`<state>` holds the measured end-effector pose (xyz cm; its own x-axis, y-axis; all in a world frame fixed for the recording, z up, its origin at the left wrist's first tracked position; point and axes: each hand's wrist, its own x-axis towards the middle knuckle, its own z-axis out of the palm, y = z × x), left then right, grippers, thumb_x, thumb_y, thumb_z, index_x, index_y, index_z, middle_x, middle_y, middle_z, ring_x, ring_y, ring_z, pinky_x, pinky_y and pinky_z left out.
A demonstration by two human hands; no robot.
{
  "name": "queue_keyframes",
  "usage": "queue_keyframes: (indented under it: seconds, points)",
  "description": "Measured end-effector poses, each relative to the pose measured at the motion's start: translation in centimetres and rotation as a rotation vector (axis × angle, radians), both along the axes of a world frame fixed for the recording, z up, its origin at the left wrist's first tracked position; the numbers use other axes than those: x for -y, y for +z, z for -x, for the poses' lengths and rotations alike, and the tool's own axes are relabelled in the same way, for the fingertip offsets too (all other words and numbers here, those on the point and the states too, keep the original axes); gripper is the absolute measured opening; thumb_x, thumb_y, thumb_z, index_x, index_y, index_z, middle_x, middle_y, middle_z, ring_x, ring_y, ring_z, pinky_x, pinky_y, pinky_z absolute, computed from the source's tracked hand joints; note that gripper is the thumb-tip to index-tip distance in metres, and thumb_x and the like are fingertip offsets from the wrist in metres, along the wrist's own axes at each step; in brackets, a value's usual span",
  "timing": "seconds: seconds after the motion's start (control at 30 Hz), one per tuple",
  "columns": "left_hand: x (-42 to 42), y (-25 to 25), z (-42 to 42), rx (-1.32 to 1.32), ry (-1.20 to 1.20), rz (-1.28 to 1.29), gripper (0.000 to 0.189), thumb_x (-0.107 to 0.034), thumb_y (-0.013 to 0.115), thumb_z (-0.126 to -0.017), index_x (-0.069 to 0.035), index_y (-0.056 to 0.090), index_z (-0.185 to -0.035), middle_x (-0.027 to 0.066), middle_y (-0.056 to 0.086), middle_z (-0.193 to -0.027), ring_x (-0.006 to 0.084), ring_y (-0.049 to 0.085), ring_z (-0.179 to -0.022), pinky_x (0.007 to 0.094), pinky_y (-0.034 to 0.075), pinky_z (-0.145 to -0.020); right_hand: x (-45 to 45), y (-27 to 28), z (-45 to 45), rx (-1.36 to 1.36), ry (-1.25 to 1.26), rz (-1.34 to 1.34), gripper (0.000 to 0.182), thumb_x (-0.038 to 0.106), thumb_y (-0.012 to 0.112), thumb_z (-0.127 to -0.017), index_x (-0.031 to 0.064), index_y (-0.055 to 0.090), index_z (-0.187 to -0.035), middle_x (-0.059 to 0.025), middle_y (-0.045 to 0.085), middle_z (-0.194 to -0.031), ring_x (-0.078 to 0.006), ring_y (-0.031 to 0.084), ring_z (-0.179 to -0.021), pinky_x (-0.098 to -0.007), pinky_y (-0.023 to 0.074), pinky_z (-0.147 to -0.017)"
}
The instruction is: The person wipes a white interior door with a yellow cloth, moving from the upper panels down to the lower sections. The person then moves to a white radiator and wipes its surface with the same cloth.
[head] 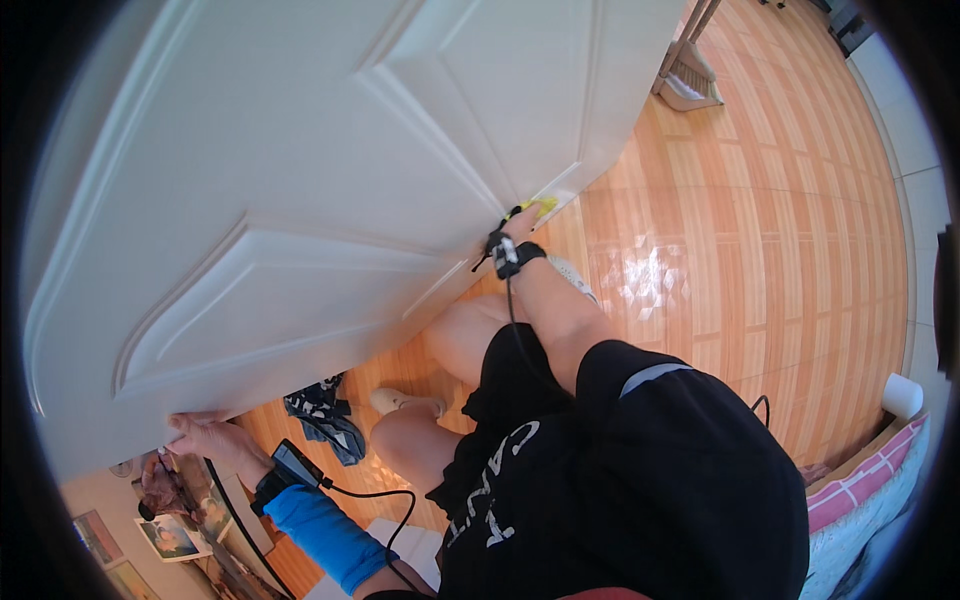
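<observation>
A large white panelled door spans the upper left. Near its edge by the floor, my right hand presses a yellow cloth against its surface; the fingers are partly hidden. A black strap with a cable sits on that wrist. My left hand grips the door's edge at lower left, thumb on the near face. A blue sleeve covers the left forearm, and a dark device with a cable is strapped near the wrist.
Dark patterned clothing lies on the wood-patterned floor beside my feet. A broom and dustpan stand beyond the door. A white roll and pink checked fabric are at right. Pictures hang at lower left.
</observation>
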<state>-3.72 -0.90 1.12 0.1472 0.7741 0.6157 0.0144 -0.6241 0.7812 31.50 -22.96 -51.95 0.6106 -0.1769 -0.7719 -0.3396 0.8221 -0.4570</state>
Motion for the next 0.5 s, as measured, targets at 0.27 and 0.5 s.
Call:
queue_keyframes:
  seconds: [0.27,0.5]
  points:
    - [0.9,0.5,2.9,-0.074,0.058,-0.041,0.100,-0.062,0.069,-0.093,-0.004,0.017,-0.156,0.0211,0.032,-0.160,0.0322,0.039,-0.145,0.0481,0.032,-0.122,8.9,-1.1,-10.8,0.158,0.169,-0.044,0.085,0.069,0.034,-0.102,0.0014,0.039,-0.155,-0.0154,0.052,-0.147,-0.0294,0.055,-0.125,-0.0421,0.0458,-0.106]
    - [-1.4,-1.4,2.5,0.021,0.070,-0.060,0.092,-0.053,0.067,-0.098,-0.003,0.018,-0.157,0.0190,0.036,-0.158,0.0323,0.043,-0.142,0.0470,0.037,-0.119,16.3,8.0,-21.4,0.326,-0.074,0.155,0.080,0.056,0.040,-0.101,-0.0008,0.034,-0.156,-0.0204,0.037,-0.160,-0.0339,0.046,-0.139,-0.0462,0.0404,-0.115]
